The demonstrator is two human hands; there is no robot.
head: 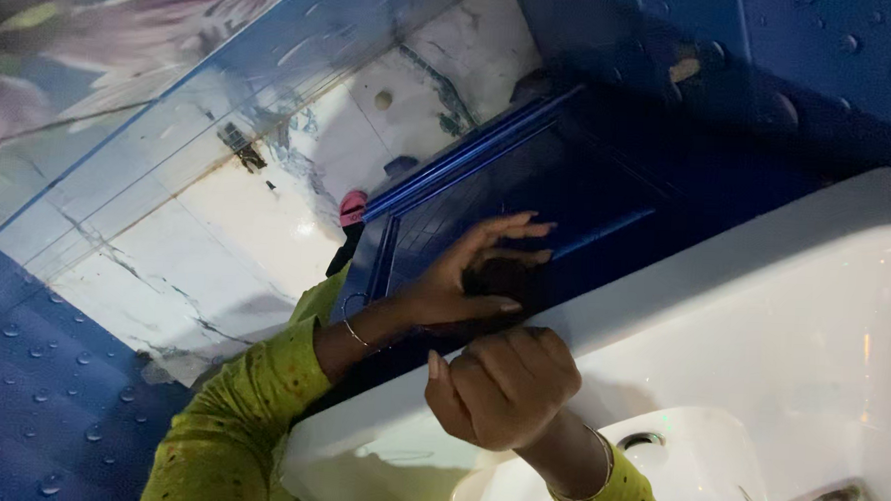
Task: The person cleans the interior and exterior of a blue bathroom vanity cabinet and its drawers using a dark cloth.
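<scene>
The white washbasin (764,294) runs under both my hands, its rim against the dark blue cabinet panel (568,196). My left hand (469,277) lies open on that panel, fingers spread, perhaps pressing something dark. My right hand (505,388) is clenched in a fist on the basin rim.

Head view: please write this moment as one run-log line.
left hand: open, fingers on dark cloth at blue cabinet door | right hand: closed fist against white sink rim | contents of fist: cannot tell
</scene>
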